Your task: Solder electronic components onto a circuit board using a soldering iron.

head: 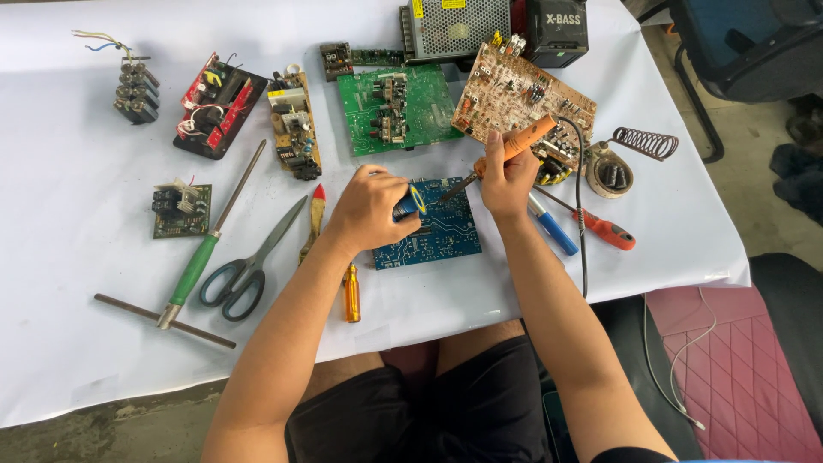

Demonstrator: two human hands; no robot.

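Here my right hand [506,184] grips the orange soldering iron [514,147], tip over the blue circuit board [433,227]. My left hand [369,206] pinches a blue spool [410,204] at the board's left edge. Below the board, bare counter [429,300] reaches the near edge.

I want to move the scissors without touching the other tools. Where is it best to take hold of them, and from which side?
Probably best by the dark loop handles of the scissors, coming from the near table edge. The handles point toward the person, while the blades run up and away between the green-handled tool and the yellow-handled screwdriver. The loops lie flat, so fingers can slip in or pinch them.
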